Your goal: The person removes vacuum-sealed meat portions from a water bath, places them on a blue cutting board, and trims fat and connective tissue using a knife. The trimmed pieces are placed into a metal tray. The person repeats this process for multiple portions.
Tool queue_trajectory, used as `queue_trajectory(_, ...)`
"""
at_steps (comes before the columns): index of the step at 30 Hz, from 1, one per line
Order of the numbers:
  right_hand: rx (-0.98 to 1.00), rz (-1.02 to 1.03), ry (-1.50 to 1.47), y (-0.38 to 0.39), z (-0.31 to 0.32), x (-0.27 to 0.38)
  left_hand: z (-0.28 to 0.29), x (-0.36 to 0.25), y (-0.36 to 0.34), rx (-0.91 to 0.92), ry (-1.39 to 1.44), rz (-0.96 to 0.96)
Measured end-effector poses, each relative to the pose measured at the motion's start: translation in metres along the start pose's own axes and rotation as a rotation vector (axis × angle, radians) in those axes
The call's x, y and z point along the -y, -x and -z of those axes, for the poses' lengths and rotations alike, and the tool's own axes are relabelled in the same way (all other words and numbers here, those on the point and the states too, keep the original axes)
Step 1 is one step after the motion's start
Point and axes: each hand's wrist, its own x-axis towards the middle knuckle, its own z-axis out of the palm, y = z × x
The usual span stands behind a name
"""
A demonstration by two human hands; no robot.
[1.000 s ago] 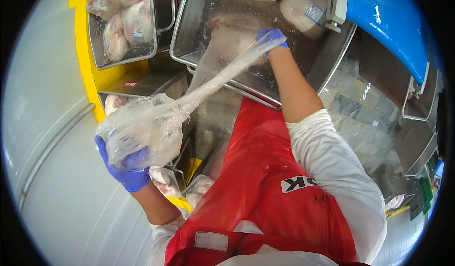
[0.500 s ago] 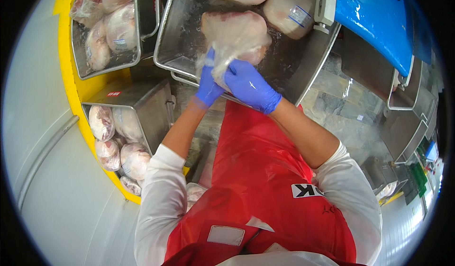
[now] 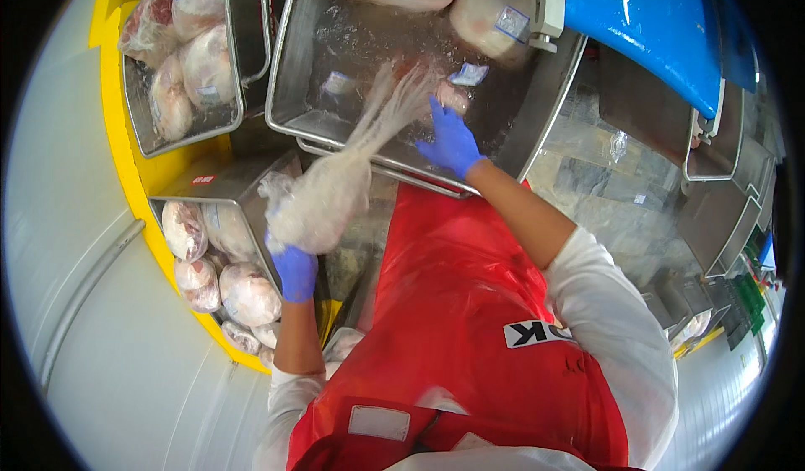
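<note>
My left hand (image 3: 295, 271), in a blue glove, grips the lower end of a whitish plastic bag of meat (image 3: 323, 207) outside the near left corner of a steel tub (image 3: 289, 102). Its fingertips are partly hidden by the bag. The bag's thin, twisted tail (image 3: 390, 110) stretches up over the tub rim and fans out inside, blurred. My right hand (image 3: 453, 142), also gloved blue, is over the tub's near side with fingers spread. Close to its fingertips are a small pinkish piece (image 3: 453, 98) and a loose label (image 3: 468, 74).
Wrapped meat pieces (image 3: 495, 14) lie in the tub's far part. Two steel bins of wrapped meat, an upper one (image 3: 239, 106) and a lower one (image 3: 260, 223), stand at the left by a yellow frame (image 3: 126, 144). A blue cover (image 3: 646, 31) overhangs the right.
The bagged meat has gone from the tub's middle to outside its near left corner, with my left hand. My right hand has let go of the plastic and spread its fingers.
</note>
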Motion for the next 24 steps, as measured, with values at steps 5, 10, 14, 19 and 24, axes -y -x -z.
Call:
queue_trajectory(5,-0.018,0.49,0.1,-0.031,-0.047,0.016,0.022,-0.026,0.057,0.167,-0.783,-0.239)
queue_trajectory(10,0.59,0.174,-0.114,-0.017,-0.051,0.006,0.02,-0.039,0.032,0.063,-0.356,-0.065)
queue_trajectory(14,0.483,0.183,-0.084,0.03,-0.028,0.011,0.021,0.016,-0.01,0.409,-0.931,-0.354)
queue_trajectory(19,0.224,0.343,-0.232,0.055,-0.003,0.052,-0.047,0.126,-0.075,0.553,-0.982,-0.643)
queue_trajectory(24,0.219,0.43,-0.297,0.067,0.01,0.051,-0.156,0.14,-0.093,0.755,-0.297,-0.21)
